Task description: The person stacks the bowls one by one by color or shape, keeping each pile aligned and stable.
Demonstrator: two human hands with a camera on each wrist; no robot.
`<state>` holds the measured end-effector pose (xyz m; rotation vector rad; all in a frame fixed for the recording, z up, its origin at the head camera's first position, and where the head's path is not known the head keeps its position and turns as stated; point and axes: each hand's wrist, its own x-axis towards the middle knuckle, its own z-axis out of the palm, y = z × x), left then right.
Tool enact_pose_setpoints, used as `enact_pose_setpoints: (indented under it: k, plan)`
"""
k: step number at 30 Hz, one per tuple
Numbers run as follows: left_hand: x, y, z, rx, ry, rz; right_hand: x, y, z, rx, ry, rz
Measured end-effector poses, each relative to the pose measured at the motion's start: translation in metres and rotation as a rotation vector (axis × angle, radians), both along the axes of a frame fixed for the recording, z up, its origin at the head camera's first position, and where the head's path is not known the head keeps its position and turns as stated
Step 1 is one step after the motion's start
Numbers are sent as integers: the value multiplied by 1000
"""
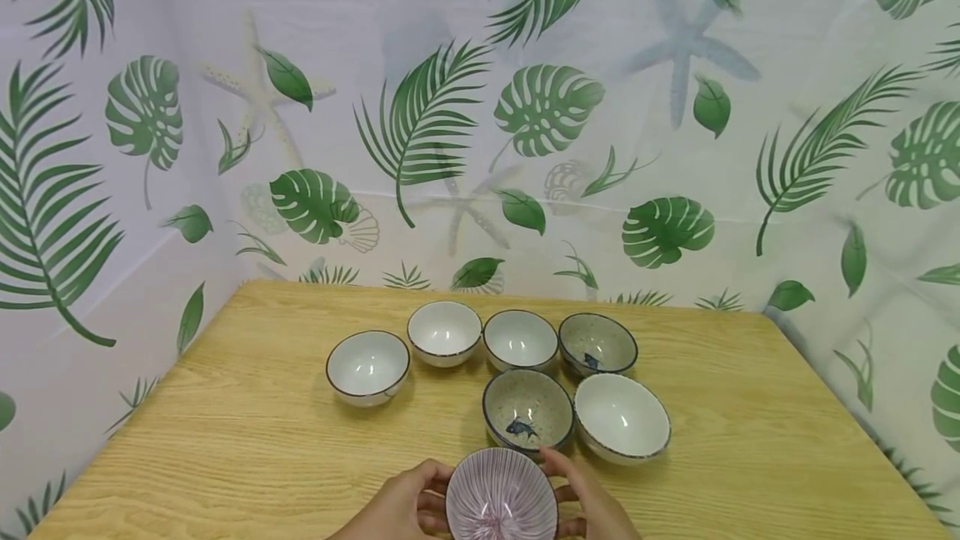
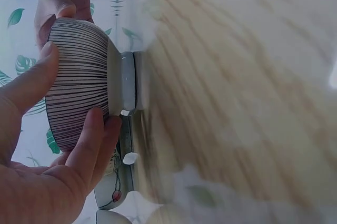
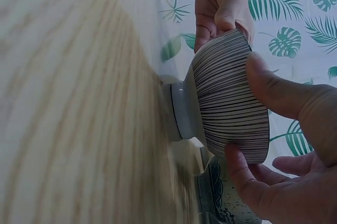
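Note:
A striped bowl with purplish lines fanning up from its centre sits at the near edge of the head view. My left hand grips it from the left, thumb at the rim and fingers under the side. From the right, my right hand holds the opposite side the same way. In the left wrist view the bowl's outer wall shows dark thin lines above a pale foot close over the table. Just behind it stands a grey speckled bowl with a blue fish inside.
A white oval-looking bowl stands right of the fish bowl. Behind are a second speckled bowl, two white bowls, one beside the other, and another white bowl at left. The wooden table meets a leaf-print cloth.

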<state>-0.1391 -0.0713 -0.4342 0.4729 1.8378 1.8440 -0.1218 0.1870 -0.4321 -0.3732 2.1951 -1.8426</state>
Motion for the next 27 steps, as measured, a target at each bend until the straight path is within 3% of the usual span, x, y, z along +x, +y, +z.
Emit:
enact_pose_setpoints:
  k: [6,16,23,27]
  plan:
    - [1,2,-1,1,37,0,-2,10,-3,52,119,90]
    - [-1,2,1,-62,42,-17,-3,15,-13,40,293,110]
    - [-2,2,1,-75,58,-26,-4,15,-9,51,176,95]
    - [-3,1,2,-131,132,-51,-3,16,-10,51,196,115]
